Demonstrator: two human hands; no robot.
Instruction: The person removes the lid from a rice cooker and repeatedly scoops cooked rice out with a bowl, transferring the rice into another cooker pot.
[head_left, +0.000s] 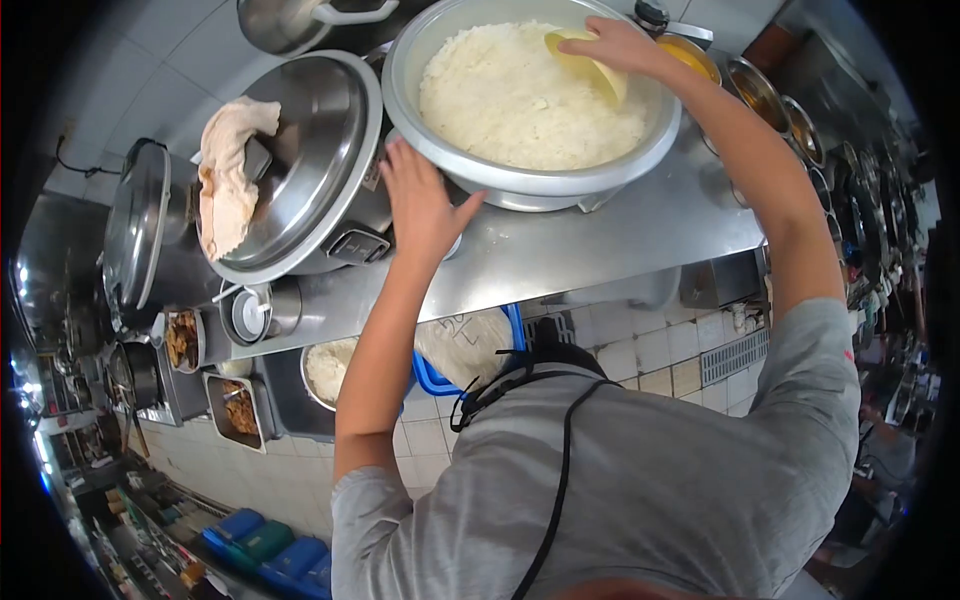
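A large grey pot point(420, 150) full of white rice point(500, 100) stands on the steel counter. My right hand point(612, 45) grips a yellow scoop point(600, 80) at the rice's upper right, fingers closed on its edge. Fingers spread, my left hand point(420, 195) is at the gap between the rice pot and a lidded cooker point(345, 180), holding nothing. On the cooker's domed steel lid point(300, 150) lies a crumpled pale cloth point(228, 180).
Metal bowls point(757, 92) line the counter's back right. At left are a second lidded pot point(137, 225), a steel cup point(250, 312) and food trays point(237, 410). Below the counter sit a rice bowl point(325, 372) and a blue basket point(432, 380).
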